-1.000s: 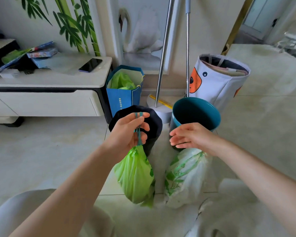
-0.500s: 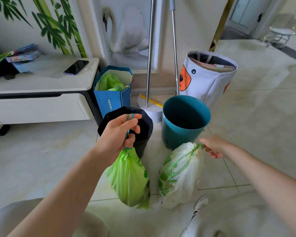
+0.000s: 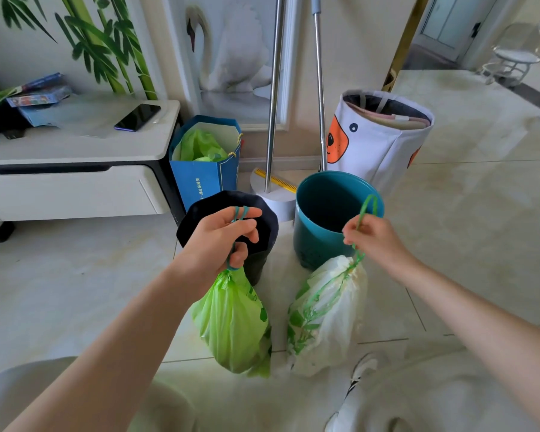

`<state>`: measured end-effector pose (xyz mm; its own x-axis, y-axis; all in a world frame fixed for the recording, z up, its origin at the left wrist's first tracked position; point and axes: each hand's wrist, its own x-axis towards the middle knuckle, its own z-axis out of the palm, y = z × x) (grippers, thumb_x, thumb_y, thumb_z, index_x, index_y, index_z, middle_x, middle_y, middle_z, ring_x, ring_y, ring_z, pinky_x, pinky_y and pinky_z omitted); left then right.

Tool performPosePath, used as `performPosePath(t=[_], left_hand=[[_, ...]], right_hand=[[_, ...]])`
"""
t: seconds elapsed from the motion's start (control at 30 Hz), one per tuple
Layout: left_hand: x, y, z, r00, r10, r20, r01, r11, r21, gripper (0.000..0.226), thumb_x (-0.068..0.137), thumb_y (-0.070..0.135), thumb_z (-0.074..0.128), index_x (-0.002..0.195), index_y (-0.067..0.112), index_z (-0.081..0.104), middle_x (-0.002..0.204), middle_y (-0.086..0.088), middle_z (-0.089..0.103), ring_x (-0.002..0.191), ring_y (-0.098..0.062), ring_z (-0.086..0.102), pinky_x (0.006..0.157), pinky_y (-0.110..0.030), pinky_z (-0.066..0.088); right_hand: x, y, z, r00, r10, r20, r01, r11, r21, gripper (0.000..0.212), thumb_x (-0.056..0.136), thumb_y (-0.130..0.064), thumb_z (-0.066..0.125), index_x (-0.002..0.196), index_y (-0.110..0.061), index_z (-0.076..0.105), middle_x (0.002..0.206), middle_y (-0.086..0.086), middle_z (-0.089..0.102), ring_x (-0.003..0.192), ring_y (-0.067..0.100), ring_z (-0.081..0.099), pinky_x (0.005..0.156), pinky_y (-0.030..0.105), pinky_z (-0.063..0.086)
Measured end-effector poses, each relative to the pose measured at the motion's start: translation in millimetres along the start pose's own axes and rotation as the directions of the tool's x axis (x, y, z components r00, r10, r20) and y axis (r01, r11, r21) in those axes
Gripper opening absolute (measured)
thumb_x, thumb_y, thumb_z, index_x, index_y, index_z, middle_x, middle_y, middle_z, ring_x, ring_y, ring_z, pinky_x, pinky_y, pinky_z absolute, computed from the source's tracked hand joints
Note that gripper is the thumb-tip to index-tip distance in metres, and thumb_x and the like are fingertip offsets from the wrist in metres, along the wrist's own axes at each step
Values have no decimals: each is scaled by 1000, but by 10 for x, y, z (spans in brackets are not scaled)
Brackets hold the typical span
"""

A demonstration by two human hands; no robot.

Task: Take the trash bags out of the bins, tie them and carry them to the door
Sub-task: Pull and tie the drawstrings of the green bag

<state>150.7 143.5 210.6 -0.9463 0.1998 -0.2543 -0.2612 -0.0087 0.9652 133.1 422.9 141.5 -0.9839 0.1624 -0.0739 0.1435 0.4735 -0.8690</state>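
Observation:
My left hand (image 3: 222,241) grips the teal drawstring of a bright green trash bag (image 3: 231,322), which hangs closed below my fist. My right hand (image 3: 371,241) pinches the green drawstring of a white trash bag with a green leaf print (image 3: 325,316); its mouth is cinched and its bottom looks to rest on the floor. Behind my left hand stands a black bin (image 3: 262,213), partly hidden. The teal bin (image 3: 334,213) behind my right hand is empty.
A blue paper bag (image 3: 205,179) with a green bag inside stands against the white cabinet (image 3: 75,182). Two metal poles (image 3: 273,98) and a white fabric basket with an orange face (image 3: 378,138) stand behind the bins. An open doorway (image 3: 449,26) lies at the far right.
My right hand has taken hold of the white bag's green drawstring and pulled it up, standing the bag upright. My left hand still holds the green bag.

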Motion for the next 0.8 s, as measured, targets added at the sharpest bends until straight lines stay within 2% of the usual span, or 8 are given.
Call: performPosePath(t=[0.07, 0.2, 0.3, 0.37, 0.47, 0.53, 0.63, 0.8], left_hand=[[-7, -9, 1, 1000, -3, 5, 3, 1000, 8, 25, 96, 9, 51, 119, 11, 60, 72, -5, 53, 42, -13, 34, 42, -23, 29], [-20, -22, -15, 1000, -2, 9, 2, 1000, 19, 26, 96, 10, 51, 119, 11, 60, 71, -4, 54, 44, -14, 34, 44, -25, 28], [-25, -7, -26, 1000, -6, 8, 5, 1000, 17, 25, 96, 9, 50, 119, 10, 60, 71, -5, 54, 42, -12, 33, 42, -22, 29], [-27, 5, -26, 1000, -10, 15, 10, 1000, 19, 24, 96, 9, 50, 118, 9, 60, 72, -6, 53, 41, -11, 33, 39, -20, 29], [-20, 23, -20, 1000, -21, 22, 21, 999, 25, 24, 97, 10, 49, 118, 6, 59, 72, -6, 52, 39, -9, 31, 37, -18, 27], [-22, 36, -12, 999, -23, 35, 21, 999, 35, 23, 97, 11, 49, 117, 4, 60, 70, -6, 51, 38, -8, 30, 36, -17, 27], [-61, 46, 5, 998, -18, 52, 14, 997, 75, 22, 97, 9, 47, 114, 3, 60, 67, -5, 51, 36, -7, 30, 35, -17, 27], [-126, 28, 38, 999, 2, 35, -8, 981, 192, 19, 97, 10, 49, 105, 5, 65, 58, 0, 51, 36, -7, 28, 37, -18, 25]], right_hand=[[-114, 34, 75, 976, -126, 178, 176, 937, -301, 9, 84, -19, 59, 75, -18, 61, 73, -3, 66, 73, 13, 62, 70, 30, 51], [-190, 247, 220, 833, -212, 511, 528, 580, -620, 12, 88, -26, 53, 91, -18, 62, 82, -4, 56, 85, 13, 48, 86, 38, 48], [-153, 403, 247, 806, -125, 578, 584, 323, -745, 26, 86, -27, 55, 109, -17, 63, 102, 3, 58, 104, 25, 48, 96, 39, 42], [-161, 450, 270, 808, -163, 566, 589, 224, -776, 12, 81, -21, 62, 89, -14, 68, 92, 6, 62, 95, 31, 55, 86, 43, 48], [-198, 434, 242, 818, -259, 514, 574, 313, -757, 9, 75, -18, 68, 68, -15, 63, 72, 0, 53, 75, 25, 55, 68, 37, 48], [-269, 310, 194, 848, -234, 476, 526, 491, -695, 11, 85, -24, 56, 80, -15, 62, 80, -4, 50, 83, 21, 51, 74, 35, 44], [-392, 111, 96, 923, -107, 369, 308, 780, -545, 9, 85, -25, 56, 81, -18, 60, 83, -4, 61, 81, 16, 57, 75, 35, 48], [-546, -172, -212, 954, 40, 297, 33, 971, -238, 11, 83, -17, 59, 74, -13, 63, 70, 1, 70, 75, 17, 64, 83, 40, 51]])
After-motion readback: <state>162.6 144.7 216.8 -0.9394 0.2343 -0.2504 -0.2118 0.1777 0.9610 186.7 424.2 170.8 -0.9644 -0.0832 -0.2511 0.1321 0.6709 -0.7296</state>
